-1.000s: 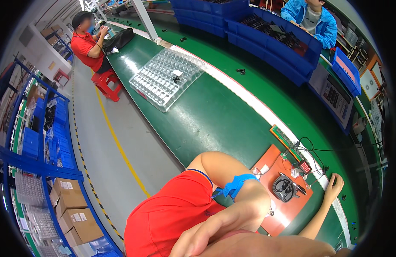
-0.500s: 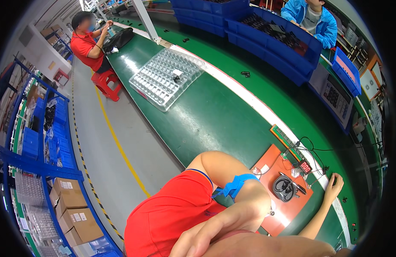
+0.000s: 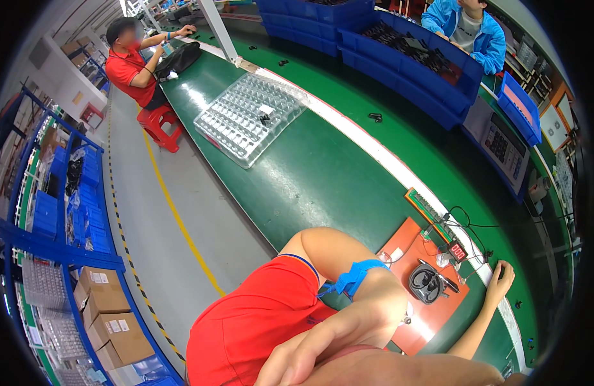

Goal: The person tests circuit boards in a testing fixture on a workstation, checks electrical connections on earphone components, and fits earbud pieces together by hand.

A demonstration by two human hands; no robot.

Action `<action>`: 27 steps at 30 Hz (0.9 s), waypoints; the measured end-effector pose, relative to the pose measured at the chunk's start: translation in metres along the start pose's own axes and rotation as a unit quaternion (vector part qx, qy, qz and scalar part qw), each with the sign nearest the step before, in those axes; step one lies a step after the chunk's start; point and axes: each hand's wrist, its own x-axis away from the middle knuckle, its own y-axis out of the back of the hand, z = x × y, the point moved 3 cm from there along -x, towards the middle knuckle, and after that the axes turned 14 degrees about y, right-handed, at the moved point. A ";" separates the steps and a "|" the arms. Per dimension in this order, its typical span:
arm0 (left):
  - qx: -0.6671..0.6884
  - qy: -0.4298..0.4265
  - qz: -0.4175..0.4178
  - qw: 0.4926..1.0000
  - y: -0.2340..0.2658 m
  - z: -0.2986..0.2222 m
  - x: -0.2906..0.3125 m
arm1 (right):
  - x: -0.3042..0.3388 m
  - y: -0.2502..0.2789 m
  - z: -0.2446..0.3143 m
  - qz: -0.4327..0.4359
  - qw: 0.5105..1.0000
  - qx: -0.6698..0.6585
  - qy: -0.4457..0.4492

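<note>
My left hand (image 3: 335, 344) is very near the camera at the lower edge, below a blue wristband; its fingers look stretched out and loose, with nothing seen in them, and their tips are partly cut off. Out to the right, my right hand (image 3: 501, 280) lies at the white edge rail beside the green belt, fingers apart and holding nothing visible. Left of it, on an orange-red mat (image 3: 406, 248), sits an open dark case (image 3: 426, 283) with black ear-hook earphones in it. A small red digit display (image 3: 458, 249) stands above the case. Beside it lies a black pen-like tool (image 3: 448, 284).
A clear plastic tray (image 3: 245, 119) rests on the green bench. Large blue bins (image 3: 406, 77) of black parts stand beyond the green belt (image 3: 335, 96). Black earphones (image 3: 375, 118) lie on the belt. Thin cables (image 3: 467, 222) run over the mat's far edge. Two co-workers sit farther off.
The black earphones on the belt have shifted slightly toward the near right. The co-worker in red has stretched an arm out to the belt. My hands have hardly moved.
</note>
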 end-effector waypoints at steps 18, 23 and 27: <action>-0.626 0.209 0.292 0.692 0.127 0.185 0.021 | -0.001 0.005 0.008 -0.025 1.000 -0.007 -0.016; -0.792 0.245 0.285 0.482 0.228 0.185 0.076 | -0.006 0.004 0.013 -0.027 0.999 -0.031 -0.013; -0.699 0.351 0.340 0.522 0.240 0.186 0.083 | -0.005 0.004 0.011 -0.024 0.998 -0.047 -0.016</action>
